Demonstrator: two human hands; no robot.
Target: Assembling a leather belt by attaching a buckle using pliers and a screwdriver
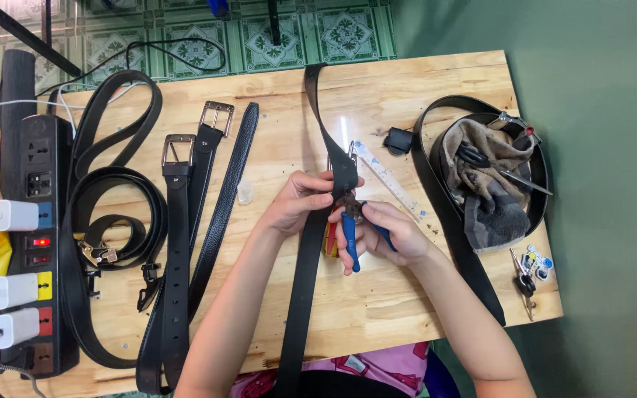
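At the middle of the wooden table, our left hand pinches the black belt, and our right hand grasps blue-handled pliers touching the belt.

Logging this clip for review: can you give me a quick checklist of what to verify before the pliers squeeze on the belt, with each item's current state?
1. Left hand pinches the black belt steady: ok.
2. Right hand grips the blue-handled pliers: ok.
3. Plier head meets the belt at the buckle end: ok, though the exact contact spot cannot be told.
4. Fingers kept out of the plier head: cannot tell, it is partly hidden.
5. Ruler lies apart from the hands: ok.
6. Spare belts lie left of the work: ok.
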